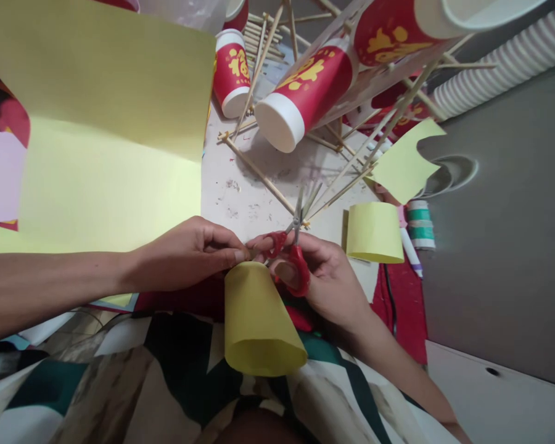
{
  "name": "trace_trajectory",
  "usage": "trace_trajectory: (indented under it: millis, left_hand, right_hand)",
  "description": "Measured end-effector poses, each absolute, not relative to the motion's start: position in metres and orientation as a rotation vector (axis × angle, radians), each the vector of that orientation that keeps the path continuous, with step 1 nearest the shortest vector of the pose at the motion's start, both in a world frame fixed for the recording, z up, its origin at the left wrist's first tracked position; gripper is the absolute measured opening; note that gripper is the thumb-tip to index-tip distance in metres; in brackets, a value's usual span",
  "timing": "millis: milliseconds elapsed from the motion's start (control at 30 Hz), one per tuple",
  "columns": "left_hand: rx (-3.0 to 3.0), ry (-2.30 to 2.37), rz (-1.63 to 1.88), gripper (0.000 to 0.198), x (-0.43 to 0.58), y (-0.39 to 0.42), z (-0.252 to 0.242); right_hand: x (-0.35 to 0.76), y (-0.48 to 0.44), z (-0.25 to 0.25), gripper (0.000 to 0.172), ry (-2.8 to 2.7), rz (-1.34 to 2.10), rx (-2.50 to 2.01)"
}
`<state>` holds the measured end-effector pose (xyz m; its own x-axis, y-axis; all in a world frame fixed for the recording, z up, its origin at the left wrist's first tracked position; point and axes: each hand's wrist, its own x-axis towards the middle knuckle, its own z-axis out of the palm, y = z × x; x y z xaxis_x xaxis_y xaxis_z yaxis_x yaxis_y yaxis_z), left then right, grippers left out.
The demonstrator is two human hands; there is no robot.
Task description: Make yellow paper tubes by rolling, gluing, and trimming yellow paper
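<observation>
1. The left hand point(189, 253) comes in from 9 o'clock. Its fingers are closed tight and pinch the top edge of the yellow paper tube point(259, 320).
2. The yellow paper tube hangs down from that pinch toward 6 o'clock, over the person's lap. Its wide open end is at the bottom.
3. The right hand point(324, 277) comes in from 4 o'clock. It grips the red scissors point(293, 240), with the thumb through one ring.
4. The scissors sit at 1 o'clock from the top of the tube, just beside it. The blades point to 12 o'clock.
5. The top of the tube is between the two hands.
6. On the table point(240, 197), a big yellow sheet point(111, 123) lies at 10 o'clock.
7. Red cups point(305, 92) and wooden sticks point(259, 172) are at 12 o'clock.
8. A small yellow roll point(374, 231) stands at 2 o'clock from the right hand.
</observation>
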<state>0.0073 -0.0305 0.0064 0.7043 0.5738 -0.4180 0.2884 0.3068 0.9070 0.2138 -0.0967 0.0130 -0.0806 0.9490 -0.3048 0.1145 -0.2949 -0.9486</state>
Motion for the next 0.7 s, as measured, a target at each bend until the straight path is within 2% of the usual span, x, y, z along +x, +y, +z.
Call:
trace_trajectory:
  millis: [200, 700]
  left_hand:
    - [1.137, 0.842, 0.161, 0.022, 0.013, -0.033, 0.007]
    - [1.199, 0.803, 0.063, 0.023, 0.016, -0.043, 0.009]
  right_hand:
    - [0.214, -0.102, 0.009, 0.02, -1.217, 1.51, -1.37]
    - [0.209, -0.102, 0.01, 0.027, -1.39, 1.288, -1.376]
